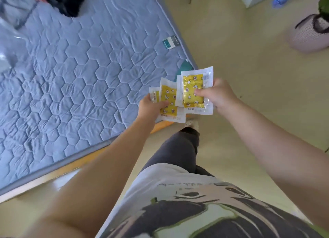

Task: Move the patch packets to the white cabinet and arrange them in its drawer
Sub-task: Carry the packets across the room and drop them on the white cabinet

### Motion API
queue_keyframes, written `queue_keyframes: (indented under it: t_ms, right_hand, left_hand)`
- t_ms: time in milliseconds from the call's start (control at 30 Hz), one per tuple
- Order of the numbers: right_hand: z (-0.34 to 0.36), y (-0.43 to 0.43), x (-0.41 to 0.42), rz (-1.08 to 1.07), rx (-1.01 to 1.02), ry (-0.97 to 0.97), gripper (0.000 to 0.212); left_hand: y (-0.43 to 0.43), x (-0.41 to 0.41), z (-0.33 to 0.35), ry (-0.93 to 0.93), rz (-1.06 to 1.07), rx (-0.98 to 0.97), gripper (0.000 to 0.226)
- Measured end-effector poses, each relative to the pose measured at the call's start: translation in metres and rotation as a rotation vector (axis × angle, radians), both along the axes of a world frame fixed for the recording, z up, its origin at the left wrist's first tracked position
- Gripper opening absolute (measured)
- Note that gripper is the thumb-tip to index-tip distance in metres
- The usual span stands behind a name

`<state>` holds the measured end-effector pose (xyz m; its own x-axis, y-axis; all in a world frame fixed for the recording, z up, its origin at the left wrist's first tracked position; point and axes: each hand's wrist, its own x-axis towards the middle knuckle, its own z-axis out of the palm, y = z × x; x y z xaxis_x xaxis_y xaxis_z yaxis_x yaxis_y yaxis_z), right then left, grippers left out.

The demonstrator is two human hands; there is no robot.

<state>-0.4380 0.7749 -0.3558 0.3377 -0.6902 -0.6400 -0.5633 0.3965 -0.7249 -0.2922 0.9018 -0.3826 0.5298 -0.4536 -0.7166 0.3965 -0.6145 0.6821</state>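
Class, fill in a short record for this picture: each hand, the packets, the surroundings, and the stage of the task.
left hand: grips overlapping yellow-and-white packets, at least two
right hand: pinches another yellow packet, thumb on its face
surroundings: blue quilted mattress on the person's left, pale floor
stage: packets held in the air; no drawer in view

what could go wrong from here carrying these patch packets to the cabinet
The left hand grips its fanned packets near one edge only, so one may slip out on the way. The right hand pinches the other packets on their glossy wrapper, which might slide. The mattress corner lies close to the legs, so a bump seems possible.
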Motion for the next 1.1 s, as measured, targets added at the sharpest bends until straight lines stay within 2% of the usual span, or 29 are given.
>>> queue_keyframes:
  t_ms: [67, 200, 233, 367, 567, 633, 733, 933, 1000, 1100]
  right_hand:
    - [-0.005, -0.035, 0.019, 0.086, -0.003, 0.01, 0.023]
    - [-0.003, -0.102, 0.048, 0.22, -0.014, 0.045, 0.05]
    - [-0.001, -0.119, 0.054, 0.238, -0.015, 0.043, 0.049]
    - [0.012, -0.182, 0.069, 0.262, -0.038, 0.026, 0.016]
    - [0.017, -0.295, 0.092, 0.324, -0.062, -0.016, 0.014]
    - [0.015, -0.338, 0.104, 0.355, -0.055, -0.049, 0.019]
    - [0.017, -0.405, 0.122, 0.468, -0.03, -0.067, 0.018]
    - [0.028, -0.543, 0.149, 0.633, -0.012, -0.051, 0.015]
    - [0.026, -0.574, 0.164, 0.654, 0.021, -0.064, 0.015]
    - [0.017, -0.605, 0.19, 0.686, 0.087, -0.061, 0.016]
  left_hand:
    - [-0.021, 0.007, -0.004, -0.003, 0.065, 0.009, 0.024]
    - [-0.07, 0.014, -0.005, 0.037, 0.202, -0.01, 0.024]
    - [-0.084, 0.014, -0.003, 0.04, 0.225, -0.017, 0.024]
    - [-0.143, 0.015, 0.007, 0.043, 0.328, -0.036, 0.023]
    - [-0.252, 0.016, 0.01, 0.044, 0.493, -0.082, 0.022]
    - [-0.297, 0.02, 0.009, 0.028, 0.558, -0.093, 0.021]
    - [-0.365, 0.027, 0.011, -0.011, 0.669, -0.113, 0.022]
    - [-0.478, 0.037, 0.019, -0.014, 0.751, -0.105, 0.025]
    - [-0.503, 0.045, 0.019, -0.002, 0.774, -0.099, 0.03]
    - [-0.53, 0.067, 0.019, 0.007, 0.805, -0.101, 0.026]
